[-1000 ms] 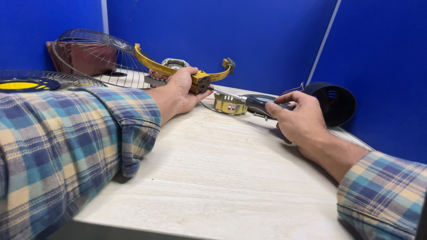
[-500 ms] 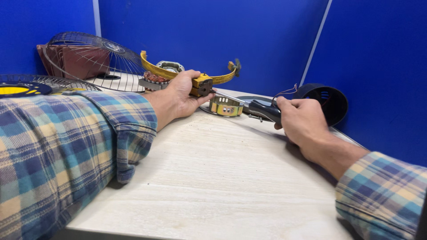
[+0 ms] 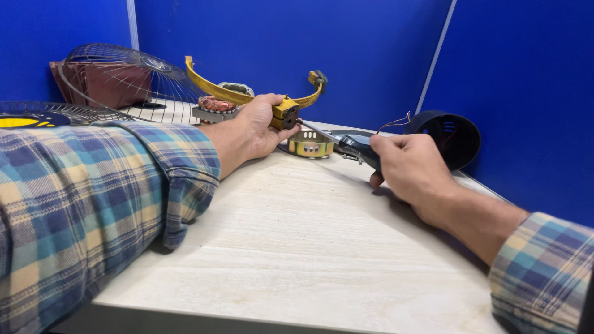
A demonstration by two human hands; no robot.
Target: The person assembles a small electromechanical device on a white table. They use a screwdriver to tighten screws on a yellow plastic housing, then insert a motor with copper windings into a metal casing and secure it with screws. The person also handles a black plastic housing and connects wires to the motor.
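Note:
My left hand [image 3: 257, 127] grips the clasp block in the middle of a curved yellow guard ring [image 3: 218, 88] that stands on edge at the back of the light wooden table [image 3: 297, 247]. My right hand [image 3: 411, 167] is closed around the dark handle of a screwdriver [image 3: 346, 144]. Its metal shaft points left and its tip touches the yellow clasp block [image 3: 286, 112]. A small brass-coloured metal ring [image 3: 310, 145] lies on the table just below the shaft.
A wire fan grille [image 3: 117, 71] leans at the back left before a brown pouch [image 3: 108, 83]. Another grille with a yellow centre [image 3: 28, 117] lies far left. A copper-wound motor stator [image 3: 213, 108] sits behind my left wrist. A black round housing [image 3: 448, 136] stands at right. Blue partitions surround the table.
My right hand has brought the screwdriver left until its tip reaches the yellow clasp. My left hand keeps its hold on the ring.

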